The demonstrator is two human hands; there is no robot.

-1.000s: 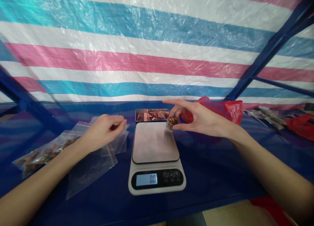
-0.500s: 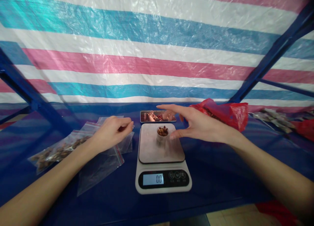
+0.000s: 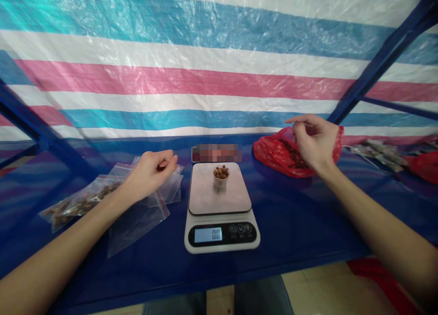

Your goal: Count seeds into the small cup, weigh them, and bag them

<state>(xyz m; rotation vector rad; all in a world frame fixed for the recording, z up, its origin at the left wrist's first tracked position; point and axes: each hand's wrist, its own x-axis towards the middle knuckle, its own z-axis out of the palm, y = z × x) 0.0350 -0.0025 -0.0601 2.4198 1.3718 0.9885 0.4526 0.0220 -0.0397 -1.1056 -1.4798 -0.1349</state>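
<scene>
1. Cup, small and pale, stands upright on the metal plate of the scale, near the back of the plate. It is full of little brown bits. What the bits are is too small to tell.
2. No hand touches the cup.
3. The scale sits on the blue surface. Its little screen is lit, but the number is hard to read for sure.
4. The right hand is up over the red bag, well away from the cup. Its fingers are curled and the thumb and first finger are pinched together. If something tiny is between them, it cannot be seen.
5. The red bag is open, with dark bits inside. The hand hides part of it.
6. The left hand rests over the clear zip bags, with its fingers curled in. Whether it holds anything cannot be told.
7. One zip bag on the far left has brown bits in it.
8. A flat thing behind the scale is blurred out.
9. More bags at the far right are small and hard to make out.
</scene>
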